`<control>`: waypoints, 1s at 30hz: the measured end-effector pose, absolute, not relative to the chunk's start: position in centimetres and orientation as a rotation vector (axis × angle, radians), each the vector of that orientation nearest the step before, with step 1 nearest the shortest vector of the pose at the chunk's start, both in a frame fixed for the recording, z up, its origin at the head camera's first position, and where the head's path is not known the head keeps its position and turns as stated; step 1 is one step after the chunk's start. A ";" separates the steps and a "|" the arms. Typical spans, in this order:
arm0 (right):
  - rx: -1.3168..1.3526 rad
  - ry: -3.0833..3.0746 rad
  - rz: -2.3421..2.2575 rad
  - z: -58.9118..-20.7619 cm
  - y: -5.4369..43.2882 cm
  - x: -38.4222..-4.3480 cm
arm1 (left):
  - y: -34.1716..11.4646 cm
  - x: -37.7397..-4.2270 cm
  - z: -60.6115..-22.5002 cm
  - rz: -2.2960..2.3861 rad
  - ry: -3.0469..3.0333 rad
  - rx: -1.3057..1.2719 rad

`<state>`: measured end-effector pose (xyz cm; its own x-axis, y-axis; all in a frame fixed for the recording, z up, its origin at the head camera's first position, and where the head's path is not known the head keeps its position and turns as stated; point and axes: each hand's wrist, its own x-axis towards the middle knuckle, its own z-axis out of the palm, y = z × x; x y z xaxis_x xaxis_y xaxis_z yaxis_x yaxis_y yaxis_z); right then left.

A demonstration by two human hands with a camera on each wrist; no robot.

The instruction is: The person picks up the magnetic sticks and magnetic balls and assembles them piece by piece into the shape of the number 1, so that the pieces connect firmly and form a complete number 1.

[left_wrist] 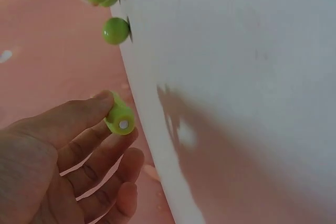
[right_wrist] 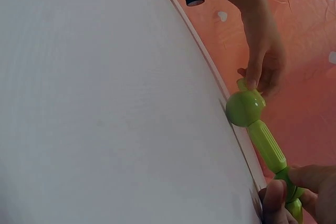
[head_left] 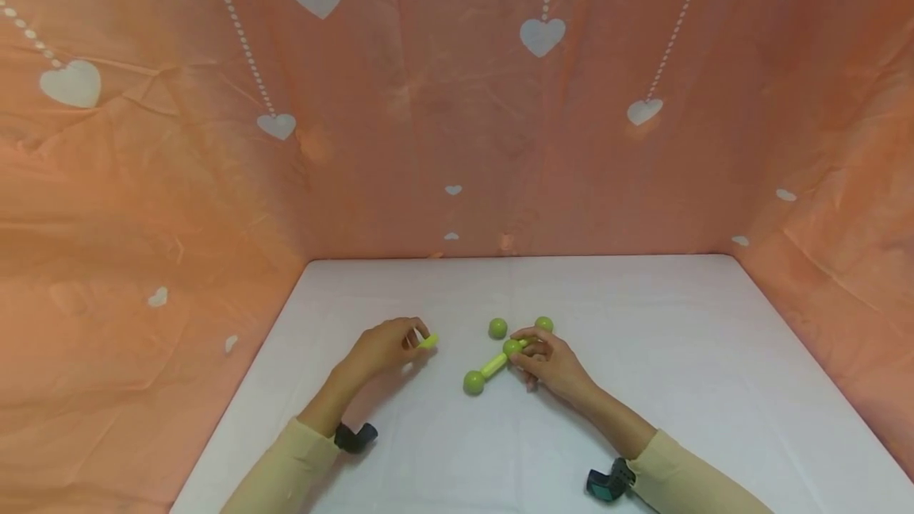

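In the head view my left hand [head_left: 389, 343] pinches a short yellow-green rod [head_left: 428, 341] between thumb and fingers, held above the table. The left wrist view shows a pale round spot on the end of this rod [left_wrist: 119, 116]. My right hand [head_left: 560, 371] grips the middle green ball [head_left: 512, 347] of a straight chain. From it a ribbed rod [head_left: 494, 366] runs to a near green ball [head_left: 474, 382]. Another rod, partly covered by the fingers, leads to a far green ball [head_left: 544, 324]. One loose green ball [head_left: 497, 328] lies just behind the chain.
A white-covered table [head_left: 428, 450] lies under both hands. Orange sheeting [head_left: 457, 125] with white hearts stands behind it and along both sides. A dark wrist device [head_left: 355, 438] sits on the left forearm, and another device [head_left: 610, 481] on the right.
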<state>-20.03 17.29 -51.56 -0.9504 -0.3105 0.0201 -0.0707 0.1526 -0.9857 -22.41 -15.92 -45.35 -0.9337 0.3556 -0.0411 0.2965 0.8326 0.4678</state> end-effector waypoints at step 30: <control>-0.424 2.239 -1.884 -51.8 17.3 -20.1 | -13.8 -18.6 -46.1 0.640 2.739 0.726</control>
<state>-20.08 17.32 -51.77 -0.9422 -0.3323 0.0425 -0.0987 0.1540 -0.9831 -18.59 -13.83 -46.13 -0.8489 0.5165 -0.1122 0.4133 0.7810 0.4682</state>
